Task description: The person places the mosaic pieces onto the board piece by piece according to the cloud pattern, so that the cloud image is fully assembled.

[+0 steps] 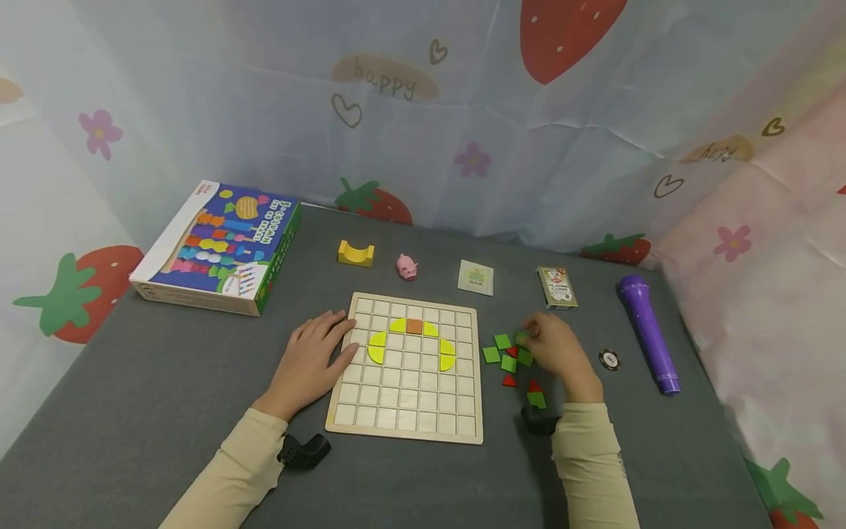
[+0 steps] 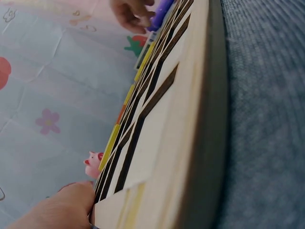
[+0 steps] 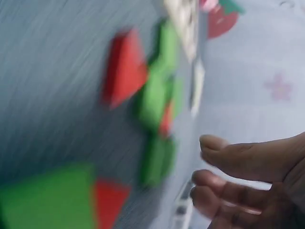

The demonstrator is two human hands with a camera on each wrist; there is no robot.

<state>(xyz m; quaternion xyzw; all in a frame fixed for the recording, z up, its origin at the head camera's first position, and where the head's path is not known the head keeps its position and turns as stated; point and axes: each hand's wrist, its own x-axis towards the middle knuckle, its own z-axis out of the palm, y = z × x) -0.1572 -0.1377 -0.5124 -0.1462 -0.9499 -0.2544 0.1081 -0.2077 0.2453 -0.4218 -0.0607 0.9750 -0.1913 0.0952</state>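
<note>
A wooden grid board (image 1: 408,400) lies on the table with yellow pieces (image 1: 377,354) and one orange square (image 1: 414,326) set in an arch. My left hand (image 1: 311,360) rests at the board's left edge, thumb and fingertips on its rim. To the right of the board lies a loose group of green squares (image 1: 491,355) and red triangles (image 1: 509,380). Over the far side of this group hovers my right hand (image 1: 558,351). In the right wrist view, the thumb (image 3: 238,155) and loosely bent fingers stand apart, with nothing visible between them.
Behind the board are a yellow arched block (image 1: 355,254), a pink pig figure (image 1: 406,267), a small printed card (image 1: 476,278) and a card box (image 1: 557,287). A toy box (image 1: 218,246) lies back left. A black chip (image 1: 609,359) and purple tube (image 1: 650,334) lie right.
</note>
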